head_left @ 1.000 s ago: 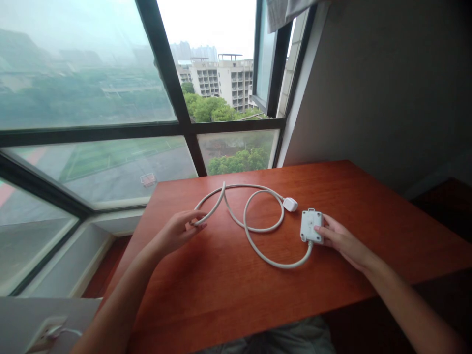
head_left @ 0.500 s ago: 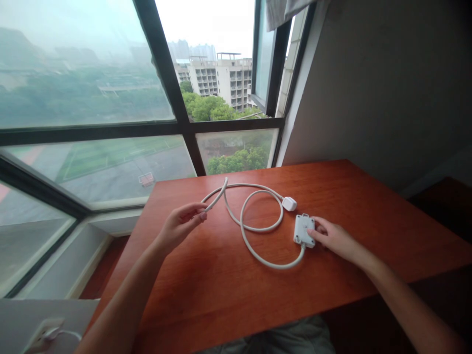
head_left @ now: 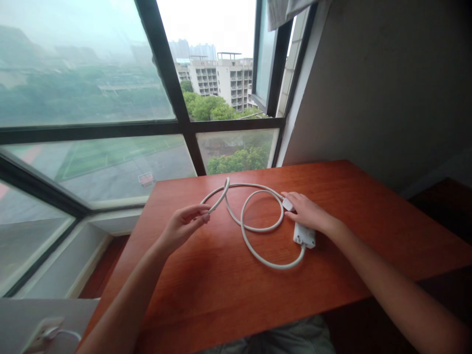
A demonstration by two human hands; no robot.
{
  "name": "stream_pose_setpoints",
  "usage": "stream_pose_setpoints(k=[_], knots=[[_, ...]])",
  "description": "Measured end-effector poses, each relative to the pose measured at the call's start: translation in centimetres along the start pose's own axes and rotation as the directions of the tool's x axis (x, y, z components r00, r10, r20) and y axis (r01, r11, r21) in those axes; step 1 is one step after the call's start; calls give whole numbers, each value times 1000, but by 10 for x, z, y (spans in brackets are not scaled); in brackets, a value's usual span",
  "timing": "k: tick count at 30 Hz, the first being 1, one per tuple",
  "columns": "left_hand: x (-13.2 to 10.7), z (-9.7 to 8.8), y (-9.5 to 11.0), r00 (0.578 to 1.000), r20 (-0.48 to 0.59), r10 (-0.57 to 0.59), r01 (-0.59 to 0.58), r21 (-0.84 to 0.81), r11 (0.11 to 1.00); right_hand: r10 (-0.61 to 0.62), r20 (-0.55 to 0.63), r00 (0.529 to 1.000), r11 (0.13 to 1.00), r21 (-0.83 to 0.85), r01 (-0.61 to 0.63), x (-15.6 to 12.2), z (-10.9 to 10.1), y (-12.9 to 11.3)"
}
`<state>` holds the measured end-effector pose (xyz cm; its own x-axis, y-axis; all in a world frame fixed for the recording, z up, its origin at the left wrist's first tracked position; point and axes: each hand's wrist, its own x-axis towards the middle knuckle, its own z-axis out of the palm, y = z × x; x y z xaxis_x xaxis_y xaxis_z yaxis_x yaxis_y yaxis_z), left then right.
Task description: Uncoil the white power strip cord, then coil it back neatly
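While grey haze veils the buildings [head_left: 224,81] and trees [head_left: 210,108] outside, a person works a white cable [head_left: 258,229] with both bare hands on a reddish wooden table [head_left: 368,211] set against the glass. The left hand [head_left: 183,227] pinches the cable between thumb and fingertips, and the held stretch rises off the wood in a low arch towards the window. From there the cable runs back down and lies in two overlapping loops across the middle of the table.

The right hand [head_left: 306,212] reaches in over the far end of those loops, its fingertips laid on the white plug [head_left: 287,204]. Whether they are closed around the plug cannot be told, since the hand covers most of it. The same hand hides the far part of the white socket box [head_left: 304,236], which lies flat just beside the plug with the cable leaving its near edge. Only the loops lie between the two hands.

A dark window frame [head_left: 177,98] crosses behind the table, and a plain grey wall [head_left: 387,88] closes the right side. A pale cloth [head_left: 283,10] hangs at the top edge. In the lower left corner a wall outlet [head_left: 44,332] sits on a ledge with a thin white lead plugged into it. Grey fabric [head_left: 280,339] shows below the table's near edge.
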<state>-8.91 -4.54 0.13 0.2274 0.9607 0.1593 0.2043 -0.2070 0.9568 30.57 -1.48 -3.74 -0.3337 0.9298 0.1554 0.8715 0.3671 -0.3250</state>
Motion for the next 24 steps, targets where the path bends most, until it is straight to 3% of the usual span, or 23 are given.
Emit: stream_pose_setpoints(k=[2,5,7,10,12,15,17,19,24], knots=[[0,0,0,999,1,33,-33,64,997,-24,19,1000,996,90,22,15,-1,1],[-2,6,3,993,38,116,-122,245,962,130,-77,988,942,320,-99,30,-6,3],[-2,15,7,979,113,167,-198,386,901,275,-100,956,810,559,-175,39,-12,0],[-3,35,13,931,313,185,-337,551,763,382,-74,921,507,850,-142,48,-23,-15],[-2,50,14,891,426,154,-415,632,654,383,-65,921,349,934,-80,53,-32,-30],[3,71,11,878,466,105,-448,728,519,354,-51,934,223,974,-32,54,-43,-53],[8,80,6,893,441,94,-426,757,496,338,-55,940,194,981,-12,52,-50,-66],[14,84,2,918,384,102,-377,762,527,307,-69,949,212,977,3,48,-54,-76],[31,82,-2,985,150,87,-170,739,652,185,-155,970,385,920,74,39,-58,-92]])
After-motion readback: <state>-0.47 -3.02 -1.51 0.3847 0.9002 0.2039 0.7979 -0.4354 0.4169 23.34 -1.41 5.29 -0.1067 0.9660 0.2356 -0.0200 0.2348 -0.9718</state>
